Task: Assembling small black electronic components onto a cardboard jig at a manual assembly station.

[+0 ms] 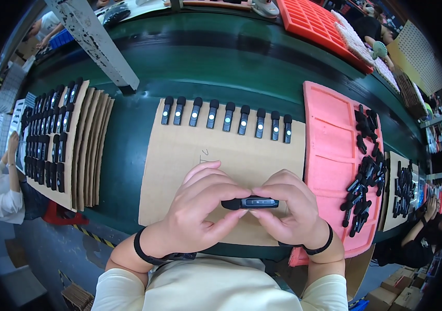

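Between my hands is a small black wireless clip-on microphone [260, 202] with a foam windscreen, held level above a brown cardboard sheet [174, 171]. My left hand [195, 207] pinches it at the foam end with thumb and fingertips. My right hand [294, 210] grips the other end of its body the same way. Along the sheet's far edge lies a row of several like microphones [227, 118], foam ends pointing away and a pale round sticker on each. To my right, a pink tray [330, 150] carries a loose heap of black microphones [363, 181].
At left, stacked cardboard sheets [94, 150] bear rows of microphones [50, 119]. A metal post [96, 44] stands on the green belt [195, 57]. A red compartment tray [319, 31] lies at the far right. People sit at the left [3, 186] and right [412, 249].
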`<state>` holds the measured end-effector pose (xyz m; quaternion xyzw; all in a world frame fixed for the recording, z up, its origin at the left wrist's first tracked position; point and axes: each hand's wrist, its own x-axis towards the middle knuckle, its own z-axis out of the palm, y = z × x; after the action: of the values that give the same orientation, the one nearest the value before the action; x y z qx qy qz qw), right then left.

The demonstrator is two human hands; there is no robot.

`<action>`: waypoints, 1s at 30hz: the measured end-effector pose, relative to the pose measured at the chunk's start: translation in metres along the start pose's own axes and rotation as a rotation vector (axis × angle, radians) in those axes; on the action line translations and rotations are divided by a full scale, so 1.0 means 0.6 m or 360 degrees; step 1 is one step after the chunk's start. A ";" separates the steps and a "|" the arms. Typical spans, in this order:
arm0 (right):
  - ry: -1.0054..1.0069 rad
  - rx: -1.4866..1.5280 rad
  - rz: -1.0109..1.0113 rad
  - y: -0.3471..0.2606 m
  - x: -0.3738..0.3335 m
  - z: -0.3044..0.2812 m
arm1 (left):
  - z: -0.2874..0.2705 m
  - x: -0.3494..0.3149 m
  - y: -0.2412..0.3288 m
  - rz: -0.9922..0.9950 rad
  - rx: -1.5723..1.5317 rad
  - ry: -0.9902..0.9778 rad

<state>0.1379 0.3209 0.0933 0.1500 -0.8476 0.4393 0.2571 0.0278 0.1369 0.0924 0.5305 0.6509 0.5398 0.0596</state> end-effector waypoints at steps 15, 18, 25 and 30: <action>0.0050 -0.0061 -0.0124 0.007 -0.003 0.007 | 0.000 0.001 0.009 0.0057 0.0137 0.0047; 0.0037 -0.0056 -0.0172 0.011 -0.004 0.007 | 0.001 -0.002 0.006 0.0025 0.0147 0.0035; -0.0023 0.0097 -0.0123 -0.005 0.007 -0.006 | 0.014 -0.005 -0.010 -0.0059 0.0086 -0.0038; 0.0024 -0.0011 -0.0105 -0.001 0.001 0.001 | 0.019 -0.006 -0.013 -0.0074 0.0161 -0.0066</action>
<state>0.1377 0.3199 0.0936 0.1739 -0.8417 0.4288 0.2782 0.0316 0.1425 0.0799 0.5287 0.6879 0.4937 0.0587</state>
